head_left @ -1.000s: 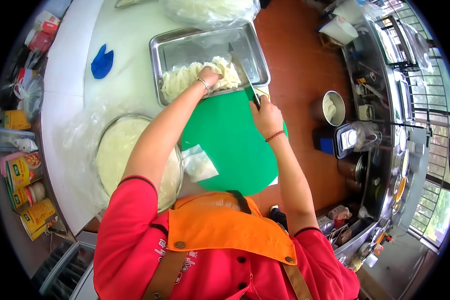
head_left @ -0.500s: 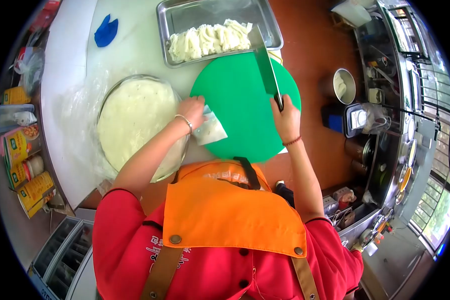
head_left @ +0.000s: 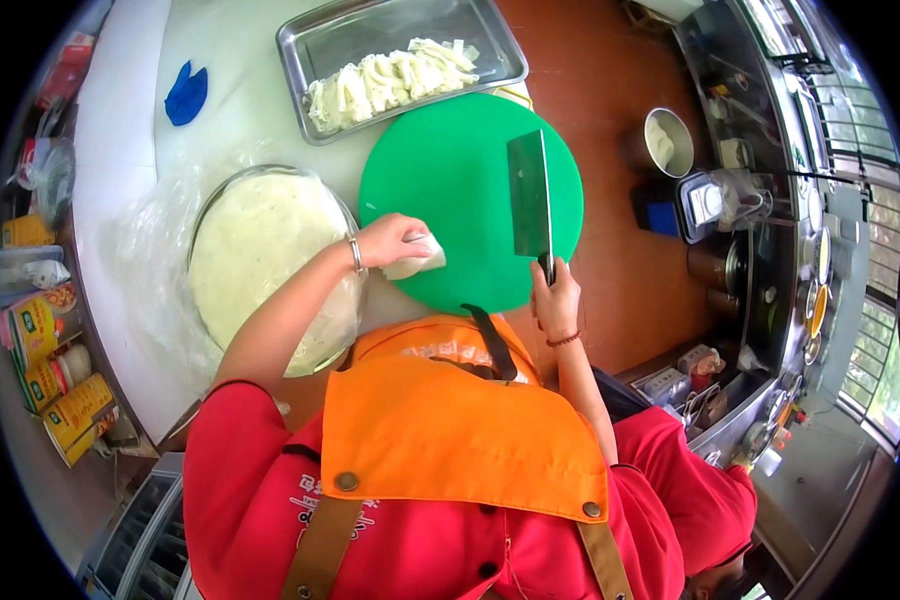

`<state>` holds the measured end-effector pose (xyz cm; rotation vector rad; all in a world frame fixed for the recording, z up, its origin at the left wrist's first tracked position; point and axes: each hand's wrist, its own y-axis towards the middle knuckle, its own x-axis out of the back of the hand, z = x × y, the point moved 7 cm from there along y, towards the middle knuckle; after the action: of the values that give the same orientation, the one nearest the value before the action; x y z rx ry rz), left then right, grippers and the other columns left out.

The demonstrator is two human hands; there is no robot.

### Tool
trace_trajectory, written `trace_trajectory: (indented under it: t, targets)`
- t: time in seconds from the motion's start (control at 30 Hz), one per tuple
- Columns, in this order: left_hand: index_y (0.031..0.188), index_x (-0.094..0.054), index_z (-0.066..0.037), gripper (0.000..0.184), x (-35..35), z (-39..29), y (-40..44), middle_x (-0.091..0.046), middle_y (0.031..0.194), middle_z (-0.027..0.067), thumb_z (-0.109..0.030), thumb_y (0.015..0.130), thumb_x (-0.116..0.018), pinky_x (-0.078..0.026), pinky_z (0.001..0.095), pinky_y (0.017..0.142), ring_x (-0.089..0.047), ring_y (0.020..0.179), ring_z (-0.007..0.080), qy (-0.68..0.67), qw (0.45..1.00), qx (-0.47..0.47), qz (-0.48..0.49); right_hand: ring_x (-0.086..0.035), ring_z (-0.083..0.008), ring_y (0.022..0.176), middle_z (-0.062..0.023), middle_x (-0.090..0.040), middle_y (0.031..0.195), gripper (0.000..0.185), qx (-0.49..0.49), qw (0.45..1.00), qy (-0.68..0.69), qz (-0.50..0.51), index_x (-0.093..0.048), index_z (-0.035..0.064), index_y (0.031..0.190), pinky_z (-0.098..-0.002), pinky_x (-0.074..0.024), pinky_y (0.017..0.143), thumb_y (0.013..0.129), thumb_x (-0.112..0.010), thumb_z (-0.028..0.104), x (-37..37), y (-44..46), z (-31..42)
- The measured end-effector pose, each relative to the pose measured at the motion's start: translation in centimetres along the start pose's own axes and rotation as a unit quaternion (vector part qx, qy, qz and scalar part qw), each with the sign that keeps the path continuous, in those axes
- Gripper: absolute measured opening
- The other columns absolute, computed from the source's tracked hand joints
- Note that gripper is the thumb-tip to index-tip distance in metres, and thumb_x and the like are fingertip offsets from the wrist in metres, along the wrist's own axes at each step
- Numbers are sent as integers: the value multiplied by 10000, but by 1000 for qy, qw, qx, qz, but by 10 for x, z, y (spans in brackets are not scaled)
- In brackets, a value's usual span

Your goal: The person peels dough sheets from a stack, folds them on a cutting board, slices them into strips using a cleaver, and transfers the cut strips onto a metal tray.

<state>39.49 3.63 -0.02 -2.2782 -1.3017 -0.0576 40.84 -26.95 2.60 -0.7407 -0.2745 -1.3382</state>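
My left hand (head_left: 392,242) is closed on a white cloth (head_left: 417,263) at the lower left edge of the round green board (head_left: 450,160). In my right hand (head_left: 556,300) is the dark handle of a cleaver (head_left: 530,195), its broad blade over the right part of the board. White strips of food (head_left: 390,82) lie in a row in a metal tray (head_left: 407,107) behind the board. Left of the board stands a round pan holding pale dough (head_left: 270,255), with clear plastic film (head_left: 160,270) around it.
A blue cloth (head_left: 186,94) lies on the white table (head_left: 120,130) at the back left. Yellow packages (head_left: 76,418) stand at the far left. Across the red floor (head_left: 610,210) are a metal pot (head_left: 667,142) and a counter. Another person's red sleeve (head_left: 715,480) shows at lower right.
My left hand has left the food strips and taken hold of the white cloth. My right hand has drawn the cleaver back from the tray. Another person has come into view at lower right.
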Motion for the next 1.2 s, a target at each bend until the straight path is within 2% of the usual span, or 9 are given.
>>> trace_trajectory:
  t: [0.17,0.3,0.47,0.57,0.8,0.9,1.0,1.1,1.2]
  targets:
    - [1067,-679,-33,322,-2,-61,31,-676,892,31,-283,873,-739,-486,285,756,-593,828,105,-24,991,-63,118,-523,-131,436,-61,-540,567,205,-62,996,56,-9,-589,8,897,-323,-417,418,948,-641,199,15,-7,8]
    - [1072,-683,-39,358,-10,-69,77,-676,924,61,-312,852,-757,-490,306,791,-613,876,139,-17,983,-43,176,-505,-127,408,-56,-533,553,191,-80,994,71,-12,-586,14,898,-318,-409,402,951,-636,191,24,-9,15]
    - [1266,-573,-61,586,9,-30,135,-641,1157,175,-305,782,-796,-489,399,917,-617,1053,310,226,972,-40,45,-537,-150,433,-83,-551,567,200,-82,995,58,-14,-587,15,902,-331,-426,429,949,-643,200,26,-9,16]
    - [1344,-493,-69,664,25,-27,123,-617,1215,196,-244,773,-784,-490,433,941,-605,1101,359,280,959,-15,-32,-508,-133,396,-56,-536,536,211,15,999,11,-32,-552,31,856,-306,-385,379,973,-627,188,22,-5,2]
    - [1374,-445,-49,589,35,-6,79,-554,1300,194,-28,819,-644,-512,451,919,-572,1147,384,322,932,138,-89,-610,-383,560,-205,-594,625,267,153,966,-210,15,-508,19,891,-455,-461,488,957,-645,239,12,-17,47]
    - [1344,-457,-49,559,49,-49,53,-555,1240,175,-6,810,-620,-502,452,925,-591,1101,358,289,908,-17,-303,-610,-383,532,-188,-607,606,314,185,948,-256,29,-487,45,882,-475,-474,461,954,-632,314,0,-17,45]
    - [1322,-494,-67,532,58,-115,39,-523,1294,144,-46,818,-664,-454,460,992,-547,1159,327,349,832,-221,-370,-611,-366,505,-169,-608,587,335,200,935,-290,33,-474,51,882,-463,-480,438,961,-615,344,-9,-16,44]
    - [1182,-584,-78,424,44,-125,58,-562,1174,116,-137,789,-732,-438,445,983,-546,1107,278,415,805,-343,-250,-614,-356,500,-156,-606,577,352,189,928,-319,39,-463,46,893,-453,-485,433,966,-603,361,-14,-16,45]
    - [953,-614,-100,298,24,-99,94,-588,992,66,-268,758,-763,-479,387,873,-578,991,236,476,820,-313,-49,-615,-351,494,-150,-600,565,371,176,923,-338,42,-457,43,900,-446,-492,430,969,-594,380,-17,-12,46]
